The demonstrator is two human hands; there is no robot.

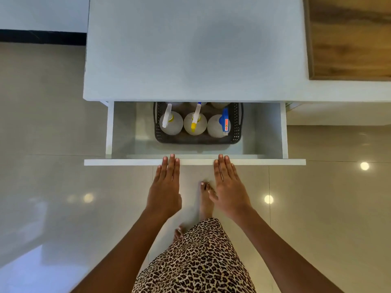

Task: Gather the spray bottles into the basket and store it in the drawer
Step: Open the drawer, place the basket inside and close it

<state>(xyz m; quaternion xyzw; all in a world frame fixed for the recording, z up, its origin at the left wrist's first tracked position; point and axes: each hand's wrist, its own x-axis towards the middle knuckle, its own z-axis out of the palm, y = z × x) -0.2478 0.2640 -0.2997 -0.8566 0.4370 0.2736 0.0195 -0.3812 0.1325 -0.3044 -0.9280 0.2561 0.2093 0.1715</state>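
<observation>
Head camera looks steeply down, close over open drawer (wide-angle)

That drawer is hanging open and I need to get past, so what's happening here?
A person stands at the open drawer, left hand and right hand flat, fingertips on its front edge. Inside sits a dark basket of spray bottles, partly under the countertop. It looks ready to be pushed shut.

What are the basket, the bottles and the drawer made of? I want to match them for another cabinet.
The basket looks like dark moulded plastic: its walls carry rows of small holes. The bottles seem to be translucent plastic, cloudy white, with coloured plastic spray heads. The drawer looks like painted or laminated board, matte white with flat square edges; which of the two cannot be told.
</observation>
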